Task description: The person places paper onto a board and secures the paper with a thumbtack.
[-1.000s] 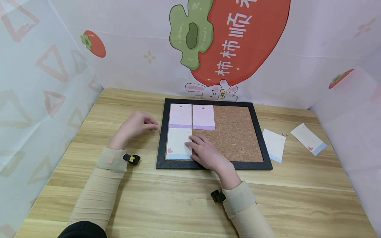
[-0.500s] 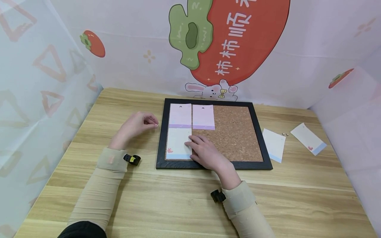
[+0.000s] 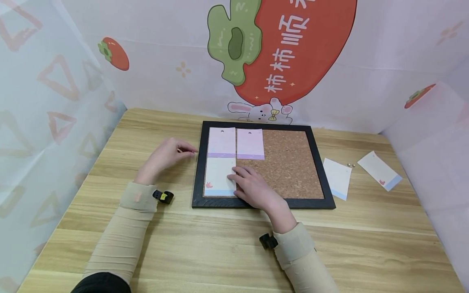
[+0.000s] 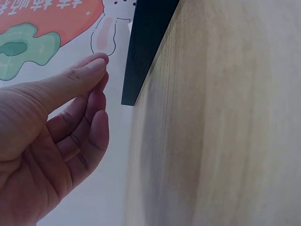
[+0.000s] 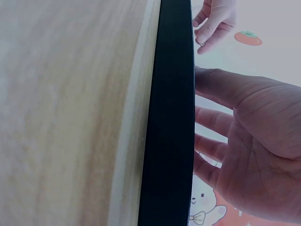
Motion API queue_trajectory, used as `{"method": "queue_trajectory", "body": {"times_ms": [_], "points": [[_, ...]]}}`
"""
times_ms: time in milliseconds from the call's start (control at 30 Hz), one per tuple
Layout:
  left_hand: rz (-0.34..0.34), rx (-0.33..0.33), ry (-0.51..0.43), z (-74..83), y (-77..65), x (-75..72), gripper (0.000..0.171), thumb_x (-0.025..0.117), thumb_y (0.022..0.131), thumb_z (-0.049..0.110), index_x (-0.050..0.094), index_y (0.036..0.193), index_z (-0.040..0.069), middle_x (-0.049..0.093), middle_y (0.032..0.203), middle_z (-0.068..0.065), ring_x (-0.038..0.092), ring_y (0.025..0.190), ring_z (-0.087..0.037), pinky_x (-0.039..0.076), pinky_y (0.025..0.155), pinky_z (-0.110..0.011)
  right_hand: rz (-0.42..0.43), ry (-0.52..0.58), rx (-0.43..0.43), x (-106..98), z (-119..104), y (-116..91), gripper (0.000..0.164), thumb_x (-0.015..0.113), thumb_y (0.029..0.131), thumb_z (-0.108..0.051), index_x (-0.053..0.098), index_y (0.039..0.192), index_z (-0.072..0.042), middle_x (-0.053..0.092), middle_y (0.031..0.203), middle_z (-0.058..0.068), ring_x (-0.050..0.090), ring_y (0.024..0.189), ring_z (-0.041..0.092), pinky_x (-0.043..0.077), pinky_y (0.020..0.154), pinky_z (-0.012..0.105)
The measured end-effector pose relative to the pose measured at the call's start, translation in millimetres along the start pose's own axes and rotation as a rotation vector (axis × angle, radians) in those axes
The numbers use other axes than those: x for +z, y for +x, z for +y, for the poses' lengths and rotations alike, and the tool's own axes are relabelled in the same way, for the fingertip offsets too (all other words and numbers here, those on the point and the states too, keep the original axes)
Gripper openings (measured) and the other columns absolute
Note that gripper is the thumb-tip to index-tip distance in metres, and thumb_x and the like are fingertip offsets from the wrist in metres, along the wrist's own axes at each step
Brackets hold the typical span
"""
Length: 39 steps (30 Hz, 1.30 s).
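Observation:
My left hand [image 3: 166, 158] hovers just left of the corkboard [image 3: 293, 167] with its black frame. Thumb and index finger pinch a tiny thumbtack [image 5: 202, 44], mostly hidden by the fingertips; the other fingers curl loosely in the left wrist view. On the board's lower left lies a white card [image 3: 220, 175] with a blue bottom edge, directly beneath a pink card [image 3: 221, 142]. My right hand [image 3: 256, 189] rests across the white card's right edge, fingers extended and spread. A second pink card [image 3: 250, 144] sits beside the first; each pink card carries one metallic tack near its top.
Right of the board, a white card [image 3: 338, 179] lies against the frame, and a narrower white card [image 3: 380, 171] lies farther right. Between them are a couple of small tacks [image 3: 351, 165]. Printed cloth [image 3: 157, 81] walls in the back and sides of the wooden table [image 3: 205, 252].
My left fingertips have shifted slightly right, toward the frame, and the index finger has straightened a little. The right hand and the cards have stayed put.

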<state>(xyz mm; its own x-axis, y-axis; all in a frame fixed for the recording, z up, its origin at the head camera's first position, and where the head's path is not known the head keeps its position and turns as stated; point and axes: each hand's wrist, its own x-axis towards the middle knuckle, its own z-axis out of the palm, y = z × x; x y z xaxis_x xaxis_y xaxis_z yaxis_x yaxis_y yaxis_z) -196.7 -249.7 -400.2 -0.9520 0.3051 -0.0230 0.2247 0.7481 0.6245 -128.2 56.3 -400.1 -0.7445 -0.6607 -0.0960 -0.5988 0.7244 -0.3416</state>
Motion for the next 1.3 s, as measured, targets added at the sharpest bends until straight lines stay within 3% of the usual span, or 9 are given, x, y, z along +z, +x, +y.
{"method": "queue_trajectory", "body": {"times_ms": [367, 600, 867, 1300], "points": [[-0.007, 0.044, 0.034, 3.0, 0.0, 0.9, 0.018, 0.068, 0.095, 0.021, 0.078, 0.107, 0.012, 0.077, 0.107, -0.008, 0.071, 0.105, -0.026, 0.053, 0.095, -0.045, 0.004, 0.008, -0.009, 0.0, 0.7, -0.2, 0.046, 0.065, 0.098, -0.020, 0.055, 0.142, -0.012, 0.043, 0.155, 0.014, 0.039, 0.143, 0.034, 0.037, 0.115, 0.053], [-0.037, 0.032, 0.097, 2.7, 2.5, 2.2, 0.021, 0.068, 0.095, 0.029, 0.081, 0.095, 0.013, 0.078, 0.089, -0.003, 0.066, 0.080, -0.015, 0.053, 0.080, -0.038, 0.008, 0.006, -0.017, 0.7, 1.6, 0.1, 0.046, 0.065, 0.097, -0.018, 0.055, 0.141, -0.011, 0.044, 0.154, 0.014, 0.040, 0.143, 0.035, 0.038, 0.115, 0.053], [-0.049, 0.004, 0.071, 3.8, 0.8, 3.2, 0.021, 0.071, 0.093, 0.035, 0.078, 0.086, 0.016, 0.075, 0.081, 0.001, 0.056, 0.069, -0.014, 0.045, 0.069, -0.031, 0.012, 0.004, -0.023, 1.9, 2.6, 0.2, 0.046, 0.065, 0.097, -0.018, 0.055, 0.141, -0.011, 0.044, 0.154, 0.015, 0.040, 0.143, 0.035, 0.038, 0.115, 0.052], [-0.019, 0.083, 0.026, 7.1, 2.7, 6.3, 0.023, 0.066, 0.096, 0.034, 0.072, 0.088, 0.014, 0.068, 0.078, -0.003, 0.054, 0.070, -0.015, 0.044, 0.069, -0.031, 0.013, 0.006, -0.014, -0.6, 0.8, -0.3, 0.045, 0.065, 0.098, -0.019, 0.056, 0.141, -0.011, 0.044, 0.155, 0.015, 0.041, 0.142, 0.035, 0.039, 0.113, 0.054]]}}
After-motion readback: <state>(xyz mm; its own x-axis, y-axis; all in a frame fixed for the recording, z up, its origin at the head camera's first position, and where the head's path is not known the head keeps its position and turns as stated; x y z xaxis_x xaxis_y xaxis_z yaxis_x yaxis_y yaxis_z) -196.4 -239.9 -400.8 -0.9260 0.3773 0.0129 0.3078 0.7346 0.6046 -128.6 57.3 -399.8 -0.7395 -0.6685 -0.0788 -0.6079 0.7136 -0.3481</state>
